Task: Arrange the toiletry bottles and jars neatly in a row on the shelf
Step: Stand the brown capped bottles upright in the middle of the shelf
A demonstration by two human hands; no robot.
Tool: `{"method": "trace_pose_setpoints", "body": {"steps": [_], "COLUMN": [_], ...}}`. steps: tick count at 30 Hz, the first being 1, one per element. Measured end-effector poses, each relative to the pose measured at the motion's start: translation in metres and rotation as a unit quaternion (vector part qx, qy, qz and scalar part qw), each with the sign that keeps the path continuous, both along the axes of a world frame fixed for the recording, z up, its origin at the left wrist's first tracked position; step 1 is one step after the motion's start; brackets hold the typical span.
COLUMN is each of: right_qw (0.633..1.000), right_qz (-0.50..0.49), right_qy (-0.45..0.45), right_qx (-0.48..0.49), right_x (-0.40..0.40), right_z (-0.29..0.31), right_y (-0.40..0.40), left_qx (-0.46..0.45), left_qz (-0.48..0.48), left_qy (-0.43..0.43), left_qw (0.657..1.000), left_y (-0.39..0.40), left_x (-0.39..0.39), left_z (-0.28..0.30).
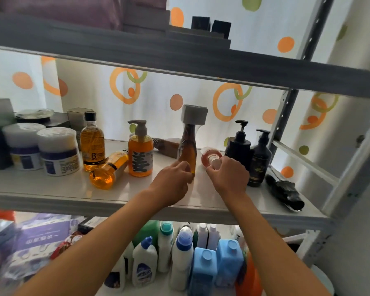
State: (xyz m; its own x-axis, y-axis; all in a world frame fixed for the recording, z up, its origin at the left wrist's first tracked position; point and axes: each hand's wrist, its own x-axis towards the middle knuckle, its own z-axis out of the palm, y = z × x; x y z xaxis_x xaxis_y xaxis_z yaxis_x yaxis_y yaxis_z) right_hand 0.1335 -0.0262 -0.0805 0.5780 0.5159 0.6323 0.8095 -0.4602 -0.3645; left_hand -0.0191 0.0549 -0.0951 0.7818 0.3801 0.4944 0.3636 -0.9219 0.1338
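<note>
2 white jars (42, 149), amber bottles (140, 151) upright — 1 amber bottle (107, 170) toppled — on the shelf (51, 189).

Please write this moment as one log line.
left hand: grips tall amber bottle | right hand: grips lying pink bottle

Upright amber glass-look bottle with black cap (92, 142): large "8" on its lower label, rest of the print too small. Orange pump bottle with grey dispenser (140, 154): one big black character "姜" on a grey label. Purple flat pack on the lower shelf (44, 238): white characters, seen upside down, not legible. Two white jars with dark-blue bands (59, 151): fine print only, unreadable.
</note>
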Motion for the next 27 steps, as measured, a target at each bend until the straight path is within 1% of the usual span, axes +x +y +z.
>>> {"method": "trace_pose_setpoints", "body": {"steps": [3, 6, 9, 11, 15, 18, 21, 23, 27], "right_qw": [0.999, 0.999, 0.997, 0.994, 0.975, 0.965, 0.952, 0.941, 0.923], "right_qz": [0.005, 0.023, 0.04, 0.068, 0.14, 0.174, 0.195, 0.214, 0.254], "right_qy": [0.001, 0.004, 0.017, 0.027, 0.083, 0.101, 0.139, 0.166, 0.226], "right_qx": [0.041, 0.048, 0.064, 0.084, 0.152, 0.168, 0.19, 0.201, 0.18], "right_x": [-0.004, -0.01, -0.014, -0.015, -0.019, -0.026, -0.033, -0.04, -0.057], "right_z": [0.017, 0.033, 0.045, 0.052, 0.062, 0.065, 0.069, 0.072, 0.081], "right_y": [-0.012, -0.019, -0.024, -0.027, -0.035, -0.036, -0.031, -0.024, -0.004], "left_qx": [-0.022, -0.052, -0.098, -0.147, -0.264, -0.358, -0.422, -0.437, -0.391], "left_qz": [0.002, 0.013, 0.033, 0.049, 0.026, -0.028, -0.03, -0.016, 0.038], "left_qy": [-0.009, -0.019, -0.049, -0.066, -0.094, -0.118, -0.166, -0.2, -0.235], "left_qw": [1.0, 0.998, 0.993, 0.986, 0.96, 0.926, 0.891, 0.877, 0.889], "left_y": [-0.005, -0.007, -0.01, -0.014, -0.024, -0.031, -0.042, -0.043, -0.026], "left_x": [0.004, 0.01, 0.018, 0.023, 0.031, 0.028, 0.021, 0.013, -0.013], "left_z": [0.004, 0.007, 0.01, 0.011, 0.011, 0.01, 0.011, 0.011, 0.019]}}
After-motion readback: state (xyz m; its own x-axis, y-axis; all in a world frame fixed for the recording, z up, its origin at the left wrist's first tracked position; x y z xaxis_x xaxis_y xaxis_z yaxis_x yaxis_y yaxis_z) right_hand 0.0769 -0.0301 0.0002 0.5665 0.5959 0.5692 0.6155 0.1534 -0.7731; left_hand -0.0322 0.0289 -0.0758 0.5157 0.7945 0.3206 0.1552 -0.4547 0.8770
